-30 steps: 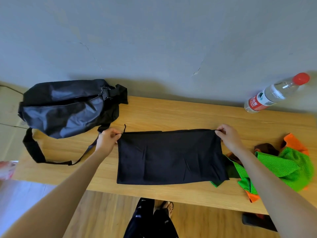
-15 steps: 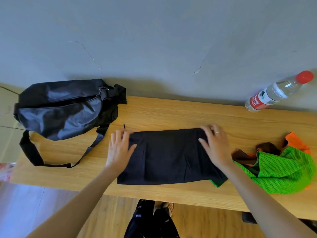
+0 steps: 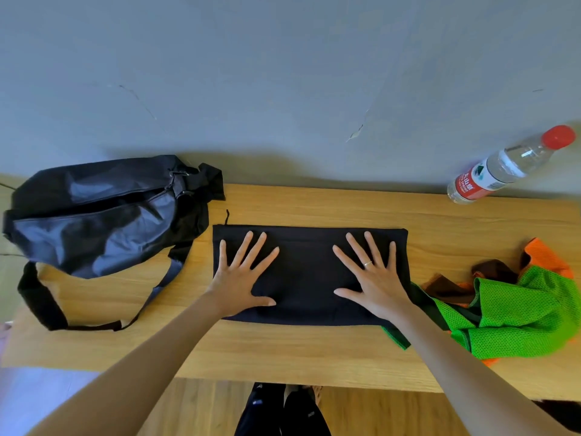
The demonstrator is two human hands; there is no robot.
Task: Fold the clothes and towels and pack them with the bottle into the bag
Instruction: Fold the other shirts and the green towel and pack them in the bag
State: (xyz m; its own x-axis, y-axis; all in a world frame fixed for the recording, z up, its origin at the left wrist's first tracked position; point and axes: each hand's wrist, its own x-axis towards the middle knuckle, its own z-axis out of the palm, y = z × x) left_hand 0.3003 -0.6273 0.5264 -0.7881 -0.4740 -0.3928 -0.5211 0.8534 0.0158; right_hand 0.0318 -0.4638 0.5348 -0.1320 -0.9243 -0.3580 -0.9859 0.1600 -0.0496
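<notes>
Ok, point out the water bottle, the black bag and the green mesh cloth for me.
water bottle (image 3: 481,179), head view, on its red and white label.
black bag (image 3: 94,221), head view, on its front panel.
green mesh cloth (image 3: 522,309), head view, on its middle.

Bare table (image 3: 314,350) before the black cloth (image 3: 308,272); bag (image 3: 100,215) left, mesh pile (image 3: 515,313) right

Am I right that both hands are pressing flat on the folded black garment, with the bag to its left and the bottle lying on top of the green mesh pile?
Not quite. The head view shows the bottle at the table's far right edge by the wall, apart from the green mesh pile. The rest holds: left hand and right hand flat on the black garment, bag to its left.
</notes>
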